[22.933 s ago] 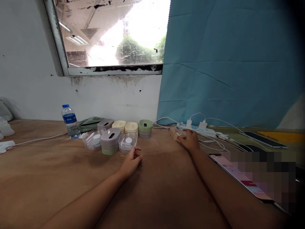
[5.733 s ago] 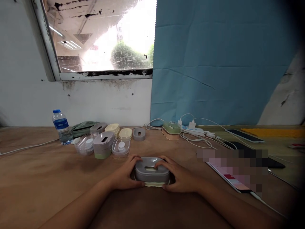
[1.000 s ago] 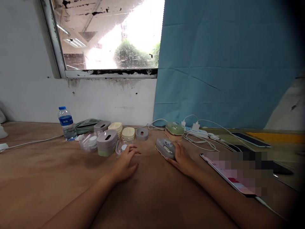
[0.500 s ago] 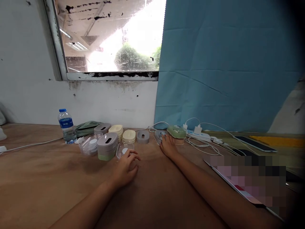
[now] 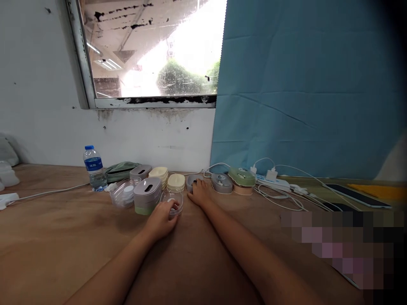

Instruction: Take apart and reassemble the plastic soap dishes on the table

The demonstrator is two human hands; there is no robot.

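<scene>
My left hand [image 5: 164, 217] lies over the near side of a clear plastic container [image 5: 179, 199], fingers bent and apart. It touches the container without a visible firm grip. My right hand [image 5: 200, 193] reaches over a small grey slotted box [image 5: 190, 181], its fingers wrapped on the top and right side. The hand hides much of this box. To its right sit a grey container with a clear lid [image 5: 221, 183] and a green-lidded container [image 5: 242, 176]. A taller grey and green slotted box [image 5: 147, 195] stands left of my left hand.
Cream lidded containers [image 5: 176, 182], clear tubs [image 5: 124, 195] and a green pouch [image 5: 122, 171] line the back. A water bottle [image 5: 95, 169] stands left of them. A power strip [image 5: 273, 182] with loose white cables and a phone [image 5: 358, 195] are at right.
My right hand has moved left from the grey clear-lidded container to the small slotted box. My left hand has shifted left onto the clear container. The view has turned slightly left.
</scene>
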